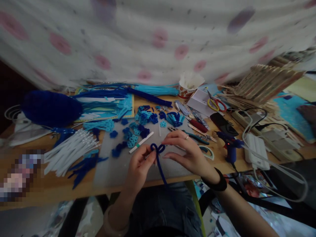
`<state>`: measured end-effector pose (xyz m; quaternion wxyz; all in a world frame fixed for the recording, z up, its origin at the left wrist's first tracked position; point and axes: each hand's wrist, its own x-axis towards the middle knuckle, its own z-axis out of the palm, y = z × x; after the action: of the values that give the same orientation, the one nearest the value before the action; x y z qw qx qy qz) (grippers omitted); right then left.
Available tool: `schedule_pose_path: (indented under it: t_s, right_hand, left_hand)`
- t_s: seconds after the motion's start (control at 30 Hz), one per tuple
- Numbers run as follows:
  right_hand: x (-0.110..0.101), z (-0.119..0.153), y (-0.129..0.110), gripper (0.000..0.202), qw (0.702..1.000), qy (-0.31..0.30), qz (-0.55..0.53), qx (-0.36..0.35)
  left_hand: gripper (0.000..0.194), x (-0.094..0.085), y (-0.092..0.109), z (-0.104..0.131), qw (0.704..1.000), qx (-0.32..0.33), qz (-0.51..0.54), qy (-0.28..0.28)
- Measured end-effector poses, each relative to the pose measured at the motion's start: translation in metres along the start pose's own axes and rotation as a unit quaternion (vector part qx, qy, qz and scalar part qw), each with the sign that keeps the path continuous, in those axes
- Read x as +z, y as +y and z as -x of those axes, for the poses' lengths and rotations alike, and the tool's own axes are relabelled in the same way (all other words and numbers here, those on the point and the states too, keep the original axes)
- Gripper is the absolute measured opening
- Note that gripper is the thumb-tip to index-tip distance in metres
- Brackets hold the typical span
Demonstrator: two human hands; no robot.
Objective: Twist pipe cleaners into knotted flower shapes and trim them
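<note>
My left hand (141,164) pinches a dark blue pipe cleaner (161,171) between thumb and fingers. Its upper end is bent into two small loops, and a long straight tail hangs down over the table's front edge. To the right of the loops, my right hand (186,149) has its thumb and fingers apart, fingertips close beside the right loop; whether one brushes it I cannot tell. Beyond the hands, dark and light blue pipe-cleaner flowers (133,138) lie in a loose heap on a grey mat (108,171). A white pen-like stick (141,142) with a green band lies just behind my left hand.
White pipe cleaners (71,151) fan out at left, before a big dark blue bundle (51,108). On the right are a blue glue gun (230,144) with a red light, pliers (197,136), scissors (216,103), a phone (223,124), a white adapter (256,151) and cables.
</note>
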<state>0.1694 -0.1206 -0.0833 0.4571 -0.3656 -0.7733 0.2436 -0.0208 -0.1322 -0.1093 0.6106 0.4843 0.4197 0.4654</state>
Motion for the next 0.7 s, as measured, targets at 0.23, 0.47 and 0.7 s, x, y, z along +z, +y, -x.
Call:
schedule_pose_path:
  t_s: [0.23,0.47,0.7]
  right_hand:
    - [-0.006,-0.006,-0.003,0.015,0.967,-0.061,0.184,-0.162]
    - [-0.010,-0.012,-0.012,0.024,0.981,-0.146,0.121,-0.040]
    - [-0.016,-0.022,0.000,0.037,0.883,-0.296,-0.198,0.307]
  left_hand:
    - [0.029,-0.001,0.000,0.002,0.999,-0.005,-0.007,-0.048]
    - [0.016,-0.004,0.016,0.003,0.937,0.214,-0.274,-0.040]
    - [0.017,-0.019,0.008,-0.011,0.872,0.303,-0.375,-0.087]
